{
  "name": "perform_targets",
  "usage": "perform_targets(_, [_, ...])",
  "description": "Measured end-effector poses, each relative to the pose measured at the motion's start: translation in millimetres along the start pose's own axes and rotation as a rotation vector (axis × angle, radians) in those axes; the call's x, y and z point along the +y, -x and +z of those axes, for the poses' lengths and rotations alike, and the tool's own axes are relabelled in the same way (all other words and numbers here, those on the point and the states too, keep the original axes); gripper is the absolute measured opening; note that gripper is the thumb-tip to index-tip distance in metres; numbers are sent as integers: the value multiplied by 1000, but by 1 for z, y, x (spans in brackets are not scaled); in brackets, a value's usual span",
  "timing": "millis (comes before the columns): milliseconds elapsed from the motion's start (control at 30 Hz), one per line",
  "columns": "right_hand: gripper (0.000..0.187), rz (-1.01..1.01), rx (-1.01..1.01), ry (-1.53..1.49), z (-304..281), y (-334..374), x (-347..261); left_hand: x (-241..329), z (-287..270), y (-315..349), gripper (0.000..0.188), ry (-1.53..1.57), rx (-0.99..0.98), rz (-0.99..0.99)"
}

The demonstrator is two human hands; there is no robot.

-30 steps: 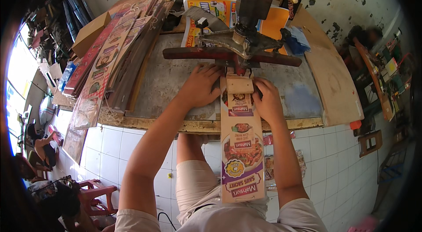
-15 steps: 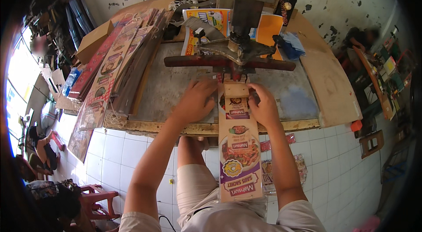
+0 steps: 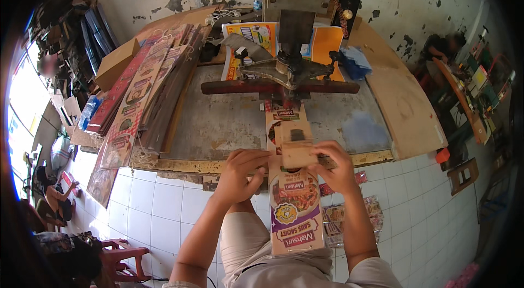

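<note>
A long printed cardboard strip (image 3: 297,220) runs from under the press head (image 3: 287,83) over the table's near edge to my lap. My right hand (image 3: 334,165) is closed on the right edge of a small wooden block (image 3: 296,158), fingers at its side. The block is tilted and slightly blurred, with a dark patch on its upper part, and it covers the strip's middle. To the left, my left hand (image 3: 244,173) has its fingers stretched toward the strip's left edge, thumb apart. Its fingertips are at the strip; whether they press on it I cannot tell.
Stacks of printed strips (image 3: 139,89) with strings lie on the left of the metal-topped table (image 3: 218,108). A brown board (image 3: 406,102) lies at the right. Printed sheets (image 3: 248,42) stand behind the press. Printed packs (image 3: 355,214) are on the tiled floor. Other people sit farther off on both sides.
The wooden block has come toward me from beneath the press, in my right hand, and tilted. My left hand has also drawn back toward me along the strip.
</note>
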State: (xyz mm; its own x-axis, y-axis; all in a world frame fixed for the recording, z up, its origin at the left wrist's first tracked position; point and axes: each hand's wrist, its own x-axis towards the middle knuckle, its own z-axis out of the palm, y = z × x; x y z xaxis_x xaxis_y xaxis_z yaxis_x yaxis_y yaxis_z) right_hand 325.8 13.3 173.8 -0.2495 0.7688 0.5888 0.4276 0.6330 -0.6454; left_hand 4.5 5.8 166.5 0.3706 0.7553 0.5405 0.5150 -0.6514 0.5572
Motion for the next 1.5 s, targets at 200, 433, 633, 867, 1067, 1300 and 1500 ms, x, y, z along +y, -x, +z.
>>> perform_targets(200, [34, 123, 402, 212, -79, 53, 24, -19, 31, 38, 38, -336, 308, -53])
perform_targets(433, [31, 325, 741, 572, -188, 85, 125, -50, 81, 71, 46, -643, 427, -59])
perform_targets(633, [39, 434, 768, 688, -198, 100, 147, -60, 91, 77, 49, -663, 454, -46])
perform_targets(867, [53, 43, 553, 800, -55, 96, 99, -71, 101, 91, 49, -688, 465, -53])
perform_targets(1067, [68, -30, 472, 761, 32, 116, 111, -73, 102, 96, 49, -681, 446, -52])
perform_targets(1300, [63, -86, 578, 739, 45, 113, 127, -75, 106, 95, 45, -682, 493, -34])
perform_targets(1500, [61, -77, 528, 762, 39, 118, 127, -76, 107, 96, 42, -681, 505, -33])
